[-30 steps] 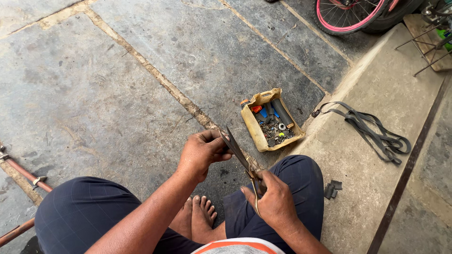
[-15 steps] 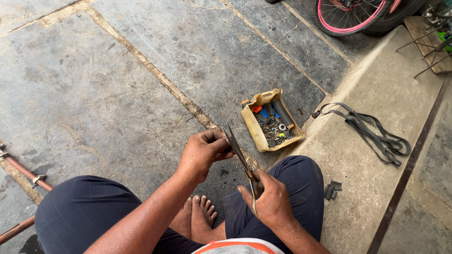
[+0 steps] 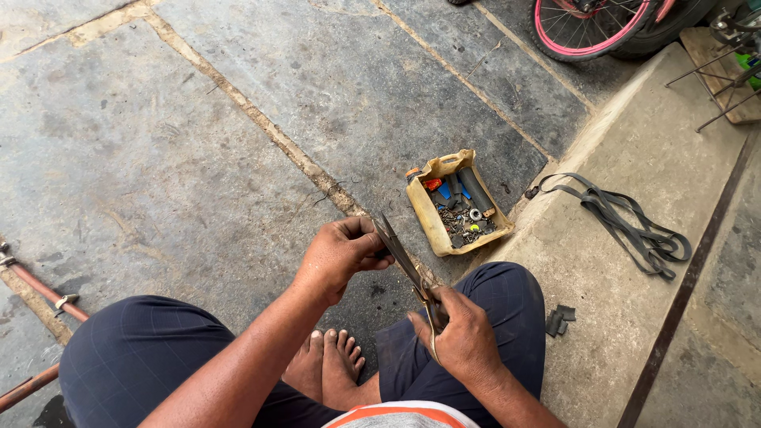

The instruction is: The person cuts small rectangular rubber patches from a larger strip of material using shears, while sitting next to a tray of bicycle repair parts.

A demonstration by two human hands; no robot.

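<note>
The right hand (image 3: 466,339) is closed around the handles of a pair of long dark scissors (image 3: 406,261), which slant up and to the left from just above the right knee; the blades stand slightly parted, their tips ending beside the knuckles of the left hand (image 3: 341,255); that hand is curled shut with fingers and thumb pinched together right at the blades, apparently on something small and dark, though what it pinches is too hidden to name; against the views of a second ago and half a second ago, both hands sit in almost the same place between the knees, the scissors have kept their slant, and the only shift is slight, the left fist a touch lower and closer along the blades; so the work looks to be mid-cut, or the piece is being fed to the blades, rather than started or finished, and that is a judgement, since no freshly cut piece shows falling; the person sits low with bare feet (image 3: 337,368) together on the grey stone floor (image 3: 198,143); ahead of the hands lies a worn yellow tray (image 3: 428,214) of small metal parts and dark tubes, touching the foot of a concrete step (image 3: 634,301); on the step lie looped black rubber strips (image 3: 626,222) and, just beside the right knee, a small black rubber scrap (image 3: 559,319); a pink-rimmed bicycle wheel (image 3: 594,32) stands at the top edge.
</note>
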